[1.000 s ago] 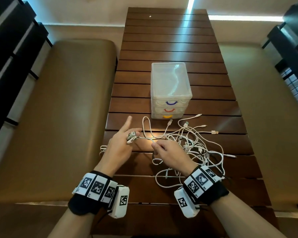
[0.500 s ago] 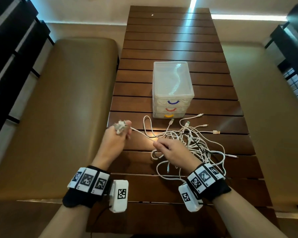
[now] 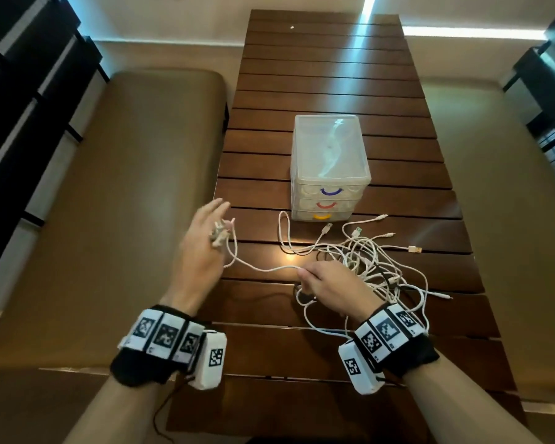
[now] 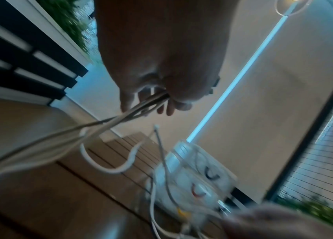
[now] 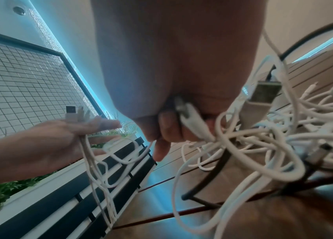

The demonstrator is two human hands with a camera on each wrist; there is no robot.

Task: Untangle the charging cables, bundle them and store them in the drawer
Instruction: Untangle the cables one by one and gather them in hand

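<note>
A tangle of white charging cables (image 3: 369, 257) lies on the wooden slat table (image 3: 327, 75), just in front of a small clear drawer unit (image 3: 329, 168) whose three drawers are shut. My left hand (image 3: 217, 227) is raised over the table's left edge and grips a cluster of cable plug ends (image 3: 219, 234); their strands (image 4: 132, 113) run out between its fingers. One white strand (image 3: 263, 269) sags from there to my right hand (image 3: 304, 277), which pinches it at the near left of the tangle. In the right wrist view, the right fingers (image 5: 169, 127) curl round a white cable.
Padded brown benches flank the table on the left (image 3: 125, 193) and right (image 3: 500, 193). A black cable (image 3: 398, 282) is mixed into the white tangle. Loose plugs (image 3: 414, 249) stick out toward the right. The drawer handles are blue, red and yellow, top to bottom.
My left hand has lifted off the table and swung left and away with the plug ends, drawing a strand out of the tangle. The right hand stays at the tangle, pinching that strand.
</note>
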